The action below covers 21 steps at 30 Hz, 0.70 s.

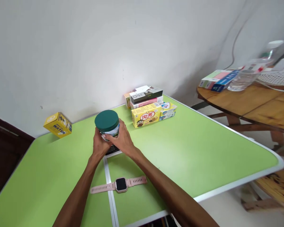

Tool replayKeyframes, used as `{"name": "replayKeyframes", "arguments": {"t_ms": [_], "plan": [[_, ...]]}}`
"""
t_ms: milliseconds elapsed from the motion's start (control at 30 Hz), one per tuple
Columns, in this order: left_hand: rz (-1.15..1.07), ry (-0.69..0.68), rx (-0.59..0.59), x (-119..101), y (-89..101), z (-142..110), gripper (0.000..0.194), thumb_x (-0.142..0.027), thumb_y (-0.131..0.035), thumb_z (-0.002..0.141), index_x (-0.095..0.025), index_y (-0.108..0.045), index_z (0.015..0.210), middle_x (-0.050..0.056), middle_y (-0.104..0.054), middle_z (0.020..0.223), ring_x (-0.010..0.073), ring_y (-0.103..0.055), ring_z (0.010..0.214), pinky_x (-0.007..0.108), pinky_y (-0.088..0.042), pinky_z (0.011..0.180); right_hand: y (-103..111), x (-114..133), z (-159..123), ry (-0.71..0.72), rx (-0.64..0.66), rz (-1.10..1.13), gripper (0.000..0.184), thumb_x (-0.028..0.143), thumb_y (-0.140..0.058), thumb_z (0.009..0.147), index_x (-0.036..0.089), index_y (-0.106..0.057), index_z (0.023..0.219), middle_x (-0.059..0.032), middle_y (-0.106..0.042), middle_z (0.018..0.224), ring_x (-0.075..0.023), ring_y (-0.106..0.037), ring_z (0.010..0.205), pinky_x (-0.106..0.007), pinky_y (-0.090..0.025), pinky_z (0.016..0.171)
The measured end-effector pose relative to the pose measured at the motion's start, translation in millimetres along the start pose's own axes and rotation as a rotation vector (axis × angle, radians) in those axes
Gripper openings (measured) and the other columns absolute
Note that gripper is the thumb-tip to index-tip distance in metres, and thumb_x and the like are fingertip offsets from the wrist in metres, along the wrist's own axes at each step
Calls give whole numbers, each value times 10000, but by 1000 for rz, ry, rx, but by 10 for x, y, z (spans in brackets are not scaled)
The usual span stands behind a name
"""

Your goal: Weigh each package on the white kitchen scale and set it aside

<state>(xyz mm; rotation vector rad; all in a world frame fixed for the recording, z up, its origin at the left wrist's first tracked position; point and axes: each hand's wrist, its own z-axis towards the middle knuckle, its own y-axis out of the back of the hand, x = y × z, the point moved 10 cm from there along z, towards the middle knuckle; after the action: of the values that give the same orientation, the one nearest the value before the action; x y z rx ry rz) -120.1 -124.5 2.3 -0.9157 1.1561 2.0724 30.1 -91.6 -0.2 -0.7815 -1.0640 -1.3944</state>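
Note:
Both hands are wrapped around a canister with a dark green lid [106, 120] and a label that shows partly between the fingers. My left hand [99, 143] grips its left side, and my right hand [123, 138] holds its right side with the thumb across the front. Under the canister, a dark flat object with a silvery edge [113, 150] shows in part; whether the canister touches it I cannot tell. Nearer to me, between my forearms, a pink smartwatch [121, 184] lies face up with its strap spread out flat.
The green folding table [184, 157] has a metal seam down its middle. A yellow box [58, 125] stands at the back left. Several stacked boxes [146, 108] sit by the wall. On the right, a wooden table [248, 104] bears boxes [219, 80] and a plastic bottle [246, 77].

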Motion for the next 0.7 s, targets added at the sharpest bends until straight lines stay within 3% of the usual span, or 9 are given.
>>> {"name": "replayKeyframes", "arguments": {"t_ms": [100,267,400,533,700], "plan": [[-79,-69,84,-312,-408,-108,784,-335,-902,596,-208,-545,1282,120,-729,1211,334,-710,1100,469,-579,951,532,-23,-146,2,-91,-16,960,552,-843,720,187,-444,1514,-198,-591,1438,-370,-551,1351,-543,-458,1132],[-179,-93,263,-721,-1441,-248,763,-327,-897,605,-207,-530,1264,140,-706,1238,350,-696,1136,512,-559,997,1587,-267,-342,-46,-237,-117,893,598,-820,727,183,-488,1444,-190,-617,1408,-358,-598,1273,-527,-479,1086],[-217,-129,325,-981,-2187,-308,908,-319,-928,561,-216,-472,1341,159,-654,1328,380,-648,1241,542,-530,1048,2279,-523,-399,-95,-288,-210,836,646,-794,731,202,-521,1384,-172,-646,1369,-347,-619,1222,-506,-485,1062],[-200,-113,368,-1064,-2689,-320,889,-350,-939,561,-214,-469,1303,167,-645,1297,397,-638,1237,564,-519,1042,2681,-752,-367,-121,-299,-237,836,692,-783,713,201,-538,1344,-170,-661,1344,-345,-635,1187,-495,-493,1044],[-197,-131,361,-1113,-2927,-219,824,-361,-916,629,-228,-462,1303,167,-628,1309,392,-612,1264,562,-493,1070,2867,-957,-212,-126,-290,-213,841,710,-787,714,222,-540,1353,-147,-677,1327,-332,-645,1176,-495,-499,1045]]}}
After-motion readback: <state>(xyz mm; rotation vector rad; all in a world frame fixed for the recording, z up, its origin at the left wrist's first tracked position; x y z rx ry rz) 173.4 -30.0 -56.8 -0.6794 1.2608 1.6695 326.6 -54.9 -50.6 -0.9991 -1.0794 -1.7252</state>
